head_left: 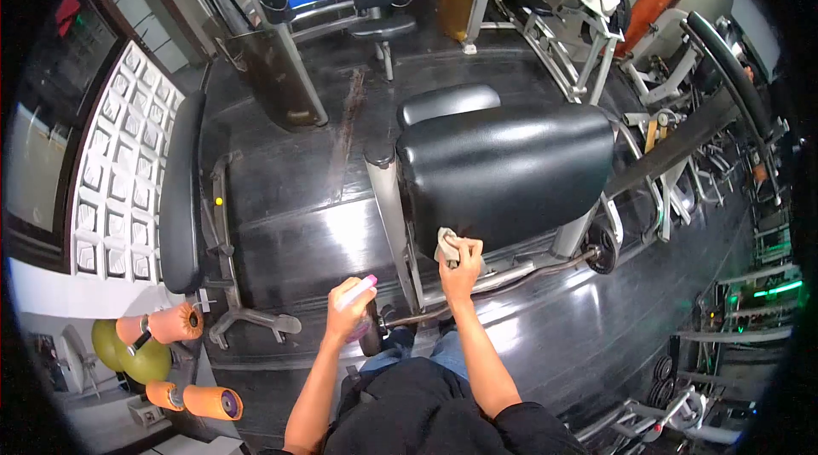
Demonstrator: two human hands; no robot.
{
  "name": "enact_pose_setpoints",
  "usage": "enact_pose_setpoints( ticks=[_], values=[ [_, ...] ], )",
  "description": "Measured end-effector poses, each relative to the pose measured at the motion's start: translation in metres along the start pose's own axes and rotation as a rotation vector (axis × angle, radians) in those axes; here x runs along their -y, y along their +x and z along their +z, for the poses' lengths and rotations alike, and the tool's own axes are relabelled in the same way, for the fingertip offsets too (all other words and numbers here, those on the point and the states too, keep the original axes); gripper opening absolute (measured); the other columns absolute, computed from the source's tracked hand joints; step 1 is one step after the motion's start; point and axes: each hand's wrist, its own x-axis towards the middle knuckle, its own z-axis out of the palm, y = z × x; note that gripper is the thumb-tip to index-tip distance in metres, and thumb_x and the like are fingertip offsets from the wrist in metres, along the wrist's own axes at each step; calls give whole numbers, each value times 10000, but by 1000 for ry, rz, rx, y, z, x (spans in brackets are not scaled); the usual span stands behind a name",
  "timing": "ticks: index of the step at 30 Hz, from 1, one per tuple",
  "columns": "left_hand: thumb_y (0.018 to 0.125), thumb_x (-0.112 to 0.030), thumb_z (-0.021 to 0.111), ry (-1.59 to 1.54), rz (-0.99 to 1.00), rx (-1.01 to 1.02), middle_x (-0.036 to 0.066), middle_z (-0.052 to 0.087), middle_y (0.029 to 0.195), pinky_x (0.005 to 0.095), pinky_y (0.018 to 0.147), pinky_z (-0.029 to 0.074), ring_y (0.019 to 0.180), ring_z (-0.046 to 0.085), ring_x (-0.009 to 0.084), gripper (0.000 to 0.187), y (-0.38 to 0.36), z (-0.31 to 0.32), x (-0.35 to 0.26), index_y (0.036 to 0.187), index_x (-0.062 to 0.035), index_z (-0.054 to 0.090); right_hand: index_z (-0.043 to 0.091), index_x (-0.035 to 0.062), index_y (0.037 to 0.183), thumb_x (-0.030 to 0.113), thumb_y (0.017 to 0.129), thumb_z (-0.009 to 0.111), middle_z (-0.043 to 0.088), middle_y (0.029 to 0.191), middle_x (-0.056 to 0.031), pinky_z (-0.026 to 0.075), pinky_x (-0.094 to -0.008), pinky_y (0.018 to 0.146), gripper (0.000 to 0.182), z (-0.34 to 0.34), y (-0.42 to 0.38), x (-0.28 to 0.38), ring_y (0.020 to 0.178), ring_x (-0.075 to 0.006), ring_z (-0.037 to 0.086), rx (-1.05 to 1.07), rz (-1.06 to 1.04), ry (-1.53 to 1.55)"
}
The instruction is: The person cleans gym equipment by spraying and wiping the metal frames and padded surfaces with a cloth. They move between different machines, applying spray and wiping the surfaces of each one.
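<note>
black pad (511, 169) is stretching crosswise ahead; nearer right hand (461, 269) is gripping 1 cloth (446, 248), left hand (341, 312) 1 spray bottle (360, 288).

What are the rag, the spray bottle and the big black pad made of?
Rag: probably cloth, dull and soft-looking, because it bunches into folds.
Bottle: likely plastic, as its body looks pinkish and partly see-through.
Pad: maybe vinyl or leather, smooth and glossy, with bright highlights on top.
</note>
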Motion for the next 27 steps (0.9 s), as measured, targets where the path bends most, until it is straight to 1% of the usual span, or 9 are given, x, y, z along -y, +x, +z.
enact_pose_setpoints(
  ticks=[4,6,8,12,17,19,22,24,27],
  values=[
    [846,-115,686,-49,15,4,-13,554,653,243,470,375,495,488,53,118,5,-22,-1,793,-17,646,678,121,1040,-31,666,743,545,1011,-116,498,-423,819,410,-3,-21,-7,954,-330,593,16,124,-21],
    [854,-112,674,-88,-27,-21,-14,562,656,238,466,375,494,488,50,116,5,-27,-6,801,-12,645,686,118,1041,-32,679,736,563,989,-114,503,-410,811,396,-6,-7,0,937,-319,603,35,99,-38],
    [860,-112,667,-67,-8,-4,-15,560,648,234,462,371,489,482,47,115,7,-33,-1,812,-9,646,689,105,1054,-25,709,730,587,996,-109,505,-386,781,370,-4,22,24,920,-299,617,-40,-59,26],
    [858,-111,665,-94,-33,-7,-15,552,630,232,460,367,484,475,49,116,5,-30,1,806,-9,643,688,101,1049,-16,696,746,586,999,-95,508,-385,787,376,8,58,56,924,-295,617,-36,-30,22],
    [851,-99,670,-136,-72,30,-7,556,643,239,474,376,490,480,63,116,4,-21,3,783,-11,637,703,159,1045,3,625,788,565,995,-81,513,-401,774,456,1,-2,17,919,-286,611,12,-80,-103],
    [851,-100,671,-140,-59,43,-2,560,654,241,477,379,495,487,65,124,3,-18,4,774,-11,632,724,151,1009,1,627,784,570,970,-93,509,-416,756,414,-7,-29,3,910,-306,620,144,31,-152],
    [852,-103,670,-140,-34,63,8,564,674,244,486,386,509,503,68,137,1,-16,8,758,-14,625,727,168,1004,-2,615,791,584,971,-91,518,-410,754,429,-16,-37,-1,905,-297,631,206,72,-161],
    [852,-104,669,-113,-25,80,8,562,673,245,487,388,505,504,69,134,1,-16,11,764,-12,629,730,174,1009,-3,618,788,597,969,-85,523,-394,756,433,-16,-23,12,897,-285,639,200,70,-168],
    [852,-99,666,-88,-44,74,8,560,673,248,487,388,504,505,70,124,0,-17,12,770,-12,632,730,175,1018,8,628,790,597,974,-81,527,-391,748,429,-8,21,48,895,-279,633,47,-89,-112]
  ],
)
